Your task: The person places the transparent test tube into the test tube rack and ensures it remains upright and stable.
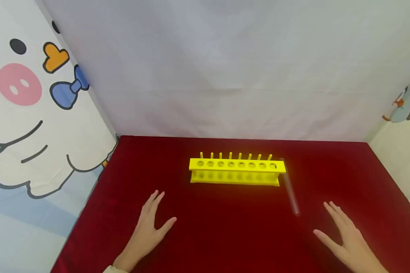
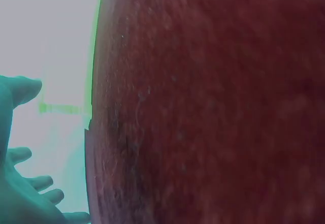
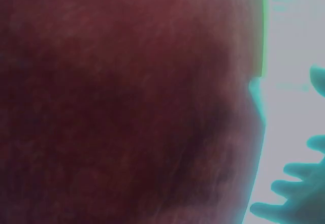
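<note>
A yellow test tube rack with a row of round holes and upright pegs behind them stands in the middle of the table. Against its right end lies a clear test tube, slanting toward the front. My left hand is held to the left and in front of the rack, thumb spread from the fingers. To the right of the tube is my right hand, its fingers extended and its palm facing inward. Both hands hold nothing. In the left wrist view the left hand's fingers show spread at the edge.
A dark red cloth covers the table. Behind it hangs a pale curtain. At the left is a panel with a cartoon figure, and another printed panel stands at the right.
</note>
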`<state>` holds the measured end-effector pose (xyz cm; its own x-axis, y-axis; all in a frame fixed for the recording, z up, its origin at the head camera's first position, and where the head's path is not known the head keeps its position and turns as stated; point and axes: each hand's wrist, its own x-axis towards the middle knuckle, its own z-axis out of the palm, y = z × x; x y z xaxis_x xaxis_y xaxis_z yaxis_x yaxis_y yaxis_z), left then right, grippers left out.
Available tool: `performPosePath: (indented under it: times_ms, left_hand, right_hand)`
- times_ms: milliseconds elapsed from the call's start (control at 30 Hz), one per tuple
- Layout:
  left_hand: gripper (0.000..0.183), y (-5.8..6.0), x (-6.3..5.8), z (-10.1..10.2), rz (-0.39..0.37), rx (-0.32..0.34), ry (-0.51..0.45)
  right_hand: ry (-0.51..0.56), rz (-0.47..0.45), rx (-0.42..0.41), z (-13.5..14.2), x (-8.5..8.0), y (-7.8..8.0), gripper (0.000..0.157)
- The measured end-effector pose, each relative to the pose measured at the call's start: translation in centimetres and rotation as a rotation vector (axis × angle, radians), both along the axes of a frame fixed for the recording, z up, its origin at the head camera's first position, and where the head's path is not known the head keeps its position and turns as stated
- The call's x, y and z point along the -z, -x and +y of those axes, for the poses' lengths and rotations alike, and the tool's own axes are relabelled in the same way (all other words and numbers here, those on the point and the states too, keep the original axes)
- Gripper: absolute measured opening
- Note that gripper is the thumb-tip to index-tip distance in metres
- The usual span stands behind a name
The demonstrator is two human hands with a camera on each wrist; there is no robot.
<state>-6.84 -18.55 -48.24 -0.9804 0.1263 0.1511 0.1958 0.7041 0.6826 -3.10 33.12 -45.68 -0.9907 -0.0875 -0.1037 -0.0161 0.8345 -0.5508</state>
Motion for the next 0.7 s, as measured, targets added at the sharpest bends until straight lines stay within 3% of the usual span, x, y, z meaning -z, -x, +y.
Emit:
performPosePath:
  times_ms: [167, 433, 500, 700]
  left_hand:
    - [0.076, 0.3, 0.0, 0.1, -0.022, -0.014, -0.139]
    - [0.066, 1.2, 0.3, 0.2, 0.016, -0.059, -0.284]
    - [0.064, 1.4, -0.2, 0.3, 0.009, -0.064, -0.318]
    - [0.06, 1.2, -3.1, 1.3, -0.014, -0.067, -0.4]
  right_hand:
    - [0.031, -0.012, 0.014, -0.3, -0.5, 0.2, 0.088]
    - [0.075, 0.157, 0.064, -1.0, -1.1, 0.6, 0.067]
    - [0.092, 0.179, 0.08, -1.2, -1.1, 0.8, 0.064]
    - [0.152, 0.221, 0.09, -1.6, -1.4, 1.4, 0.057]
